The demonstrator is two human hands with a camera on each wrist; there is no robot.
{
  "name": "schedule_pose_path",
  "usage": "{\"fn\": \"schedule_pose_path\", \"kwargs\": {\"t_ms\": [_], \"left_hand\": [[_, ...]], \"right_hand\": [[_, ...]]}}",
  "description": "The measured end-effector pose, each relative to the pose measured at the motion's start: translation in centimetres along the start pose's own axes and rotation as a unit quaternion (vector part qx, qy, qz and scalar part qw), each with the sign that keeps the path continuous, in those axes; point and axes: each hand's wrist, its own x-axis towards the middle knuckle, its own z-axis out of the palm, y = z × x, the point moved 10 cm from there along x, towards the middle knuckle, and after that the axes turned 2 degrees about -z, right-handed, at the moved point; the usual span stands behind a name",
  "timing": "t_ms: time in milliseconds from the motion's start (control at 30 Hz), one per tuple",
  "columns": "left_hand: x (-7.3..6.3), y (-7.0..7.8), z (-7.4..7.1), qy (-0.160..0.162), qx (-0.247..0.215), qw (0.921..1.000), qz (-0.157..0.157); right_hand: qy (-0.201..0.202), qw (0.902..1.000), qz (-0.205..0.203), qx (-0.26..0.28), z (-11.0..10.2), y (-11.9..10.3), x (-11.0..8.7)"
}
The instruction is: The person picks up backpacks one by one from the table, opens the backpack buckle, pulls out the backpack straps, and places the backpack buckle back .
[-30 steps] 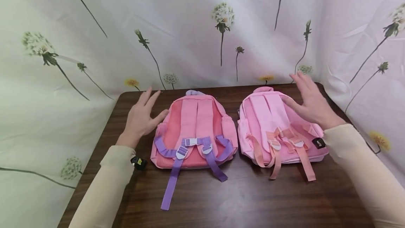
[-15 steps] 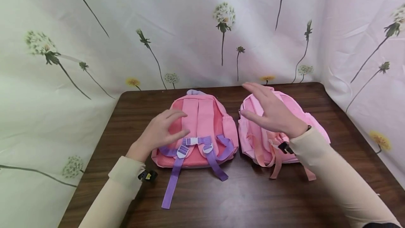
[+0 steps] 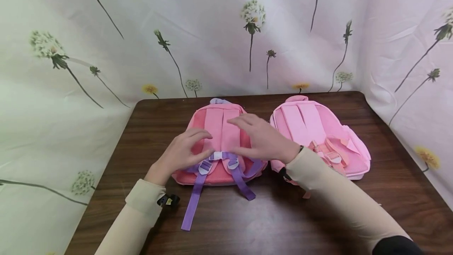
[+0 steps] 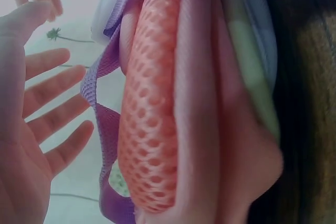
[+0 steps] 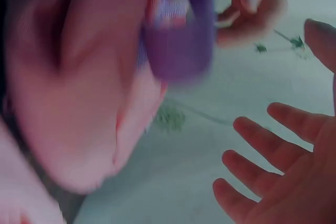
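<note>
Both hands hover above the left backpack (image 3: 223,129), which is pink with coral mesh and lies back side up. Its purple straps (image 3: 192,207) trail toward the front, and a white buckle (image 3: 217,155) joins two of them. Over its left half is my left hand (image 3: 184,148), fingers loosely bent and holding nothing. My right hand (image 3: 263,137) reaches in over its right side with relaxed fingers, also holding nothing. In the left wrist view the mesh edge (image 4: 149,108) and a purple strap lie beside the spread fingers (image 4: 58,82).
A second, lighter pink backpack (image 3: 306,123) with peach straps lies to the right, partly covered by my right forearm. The brown wooden table (image 3: 247,223) carries both bags. A curtain (image 3: 212,30) printed with dandelions hangs behind and at the sides.
My right hand has swept left from the lighter backpack to the left one. My left hand has moved right, from beside the left backpack to over it. Both bags stay in place.
</note>
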Motion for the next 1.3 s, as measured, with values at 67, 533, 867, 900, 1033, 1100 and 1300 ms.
{"fn": "schedule_pose_path", "kwargs": {"t_ms": [67, 533, 867, 900, 1033, 1100, 1300], "left_hand": [[-0.2, -0.1, -0.2, 0.016, -0.007, 0.9998, 0.007], [-0.9, -0.3, -1.1, 0.059, -0.023, 0.9980, 0.008], [-1.2, -0.5, -1.4, 0.066, -0.033, 0.9972, 0.004], [-1.2, -0.6, -1.4, 0.068, -0.034, 0.9971, 0.005], [-1.2, -0.7, -1.6, 0.076, -0.034, 0.9965, 0.008], [-1.3, -0.9, -1.7, 0.078, -0.036, 0.9963, 0.004], [-1.2, -0.9, -1.8, 0.074, -0.046, 0.9961, -0.010]], "right_hand": [[-0.016, 0.9998, -0.010, -0.006, 1.5, -0.6, 0.7], [-0.085, 0.9953, 0.023, -0.040, 7.6, -1.2, 2.2], [-0.089, 0.9924, 0.058, -0.063, 9.2, -1.3, 2.2], [-0.085, 0.9928, 0.056, -0.063, 9.2, -1.3, 2.2], [-0.065, 0.9956, 0.050, -0.044, 8.8, -1.3, 2.1], [-0.054, 0.9969, 0.048, -0.032, 8.5, -1.3, 2.1], [-0.005, 0.9996, 0.027, -0.001, 6.6, -1.6, 2.2]]}}
